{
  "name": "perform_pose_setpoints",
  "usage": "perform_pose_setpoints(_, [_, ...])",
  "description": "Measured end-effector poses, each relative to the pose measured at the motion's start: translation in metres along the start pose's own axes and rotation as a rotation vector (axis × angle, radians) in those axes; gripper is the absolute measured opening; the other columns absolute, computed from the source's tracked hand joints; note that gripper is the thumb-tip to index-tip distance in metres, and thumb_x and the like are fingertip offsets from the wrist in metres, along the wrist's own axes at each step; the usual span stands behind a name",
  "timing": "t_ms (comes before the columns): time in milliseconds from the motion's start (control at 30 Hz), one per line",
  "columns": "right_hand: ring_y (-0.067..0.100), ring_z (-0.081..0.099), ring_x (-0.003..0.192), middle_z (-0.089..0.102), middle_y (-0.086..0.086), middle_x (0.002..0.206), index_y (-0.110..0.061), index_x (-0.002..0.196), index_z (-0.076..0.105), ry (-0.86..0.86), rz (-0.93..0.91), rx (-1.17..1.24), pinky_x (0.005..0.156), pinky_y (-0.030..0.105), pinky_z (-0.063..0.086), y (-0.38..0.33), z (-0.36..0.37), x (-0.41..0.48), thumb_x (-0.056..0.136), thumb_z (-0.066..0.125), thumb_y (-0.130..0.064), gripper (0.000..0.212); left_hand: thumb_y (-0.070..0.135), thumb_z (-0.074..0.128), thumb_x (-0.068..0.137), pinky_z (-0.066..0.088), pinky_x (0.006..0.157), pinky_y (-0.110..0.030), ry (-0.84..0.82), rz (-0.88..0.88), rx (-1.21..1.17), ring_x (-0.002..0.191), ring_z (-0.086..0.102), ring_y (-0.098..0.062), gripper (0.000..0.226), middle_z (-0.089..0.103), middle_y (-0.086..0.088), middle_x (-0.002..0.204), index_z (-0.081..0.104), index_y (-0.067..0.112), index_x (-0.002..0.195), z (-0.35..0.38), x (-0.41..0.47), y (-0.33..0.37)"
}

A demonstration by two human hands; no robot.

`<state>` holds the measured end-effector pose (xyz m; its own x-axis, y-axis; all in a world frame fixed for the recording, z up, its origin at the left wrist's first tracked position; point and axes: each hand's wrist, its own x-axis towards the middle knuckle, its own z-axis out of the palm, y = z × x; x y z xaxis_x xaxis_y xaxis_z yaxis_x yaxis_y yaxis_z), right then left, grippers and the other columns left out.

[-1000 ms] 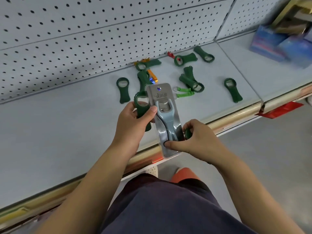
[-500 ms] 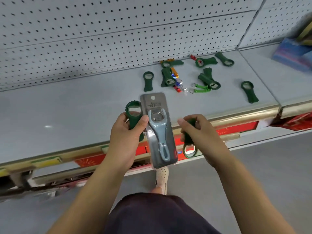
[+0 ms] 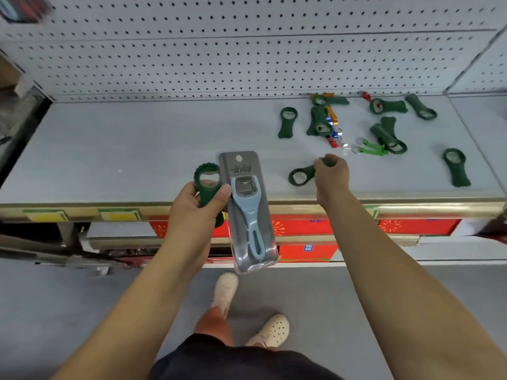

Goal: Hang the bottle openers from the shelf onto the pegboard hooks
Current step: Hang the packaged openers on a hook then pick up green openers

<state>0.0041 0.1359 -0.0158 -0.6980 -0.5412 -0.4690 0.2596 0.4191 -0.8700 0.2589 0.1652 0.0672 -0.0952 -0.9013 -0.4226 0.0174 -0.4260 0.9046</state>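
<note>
My left hand (image 3: pixel 196 208) grips two things together: a dark green bottle opener (image 3: pixel 207 182) and a packaged light blue opener (image 3: pixel 248 212) in a clear blister pack, held upright in front of the shelf edge. My right hand (image 3: pixel 330 174) is over the grey shelf (image 3: pixel 137 149), fingers closed on the handle of another dark green opener (image 3: pixel 300 175) that lies on or just above the shelf surface. Several more green openers (image 3: pixel 286 122) and coloured keychain openers (image 3: pixel 333 127) lie scattered at the back right. The white pegboard (image 3: pixel 219 56) shows no hooks.
The shelf's gold front edge (image 3: pixel 411 205) carries yellow price tags (image 3: pixel 120 215). Red boxes (image 3: pixel 301 229) sit on the lower shelf. My feet in cream shoes (image 3: pixel 270 331) stand on the grey floor. A second shelf bay (image 3: pixel 482 116) adjoins on the right.
My right hand has moved from in front of the shelf edge up over the shelf with its green opener. My view has pulled back and shifted left. The left hand keeps its hold.
</note>
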Motion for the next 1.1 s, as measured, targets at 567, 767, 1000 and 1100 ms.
perform_pose_setpoints(567, [0.017,0.073,0.093,0.077,-0.001,0.095,-0.019,0.098,0.074,-0.342,-0.291,0.037,0.088,0.04,0.058,-0.061,0.2,-0.22,0.092,0.058,-0.057,0.042,0.025,0.073,0.089,0.052,0.094,-0.039,-0.206,0.207,0.045,0.103,0.07,-0.021,0.019,0.077,0.004,0.104,0.069,0.026,0.107,-0.173,0.089,0.105])
perform_pose_setpoints(767, [0.016,0.074,0.087,0.077,0.002,0.093,-0.013,0.101,0.067,-0.35,-0.472,0.032,0.081,0.036,0.059,-0.095,0.295,-0.271,0.095,0.065,-0.039,0.027,0.03,0.073,0.088,0.055,0.087,-0.039,-0.206,0.394,0.054,0.096,0.073,-0.019,0.023,0.077,0.003,0.101,0.067,0.027,0.11,-0.26,0.115,0.162])
perform_pose_setpoints(1000, [0.016,0.071,0.079,0.075,-0.003,0.087,-0.021,0.093,0.065,-0.421,-0.7,0.068,0.07,0.023,0.056,-0.122,0.362,-0.331,0.094,0.065,-0.031,0.01,0.03,0.053,0.103,0.047,0.083,-0.039,-0.038,0.51,-0.089,0.072,0.061,-0.013,0.013,0.071,0.009,0.075,0.065,0.026,0.105,-0.344,0.131,0.206])
perform_pose_setpoints(1100, [0.019,0.07,0.082,0.075,-0.004,0.088,-0.023,0.092,0.065,-0.442,-0.814,0.056,0.07,0.026,0.056,-0.139,0.378,-0.352,0.094,0.065,-0.029,0.006,0.031,0.05,0.105,0.045,0.085,-0.04,0.008,0.503,-0.154,0.075,0.058,-0.014,0.017,0.072,0.009,0.077,0.066,0.026,0.111,-0.365,0.134,0.218])
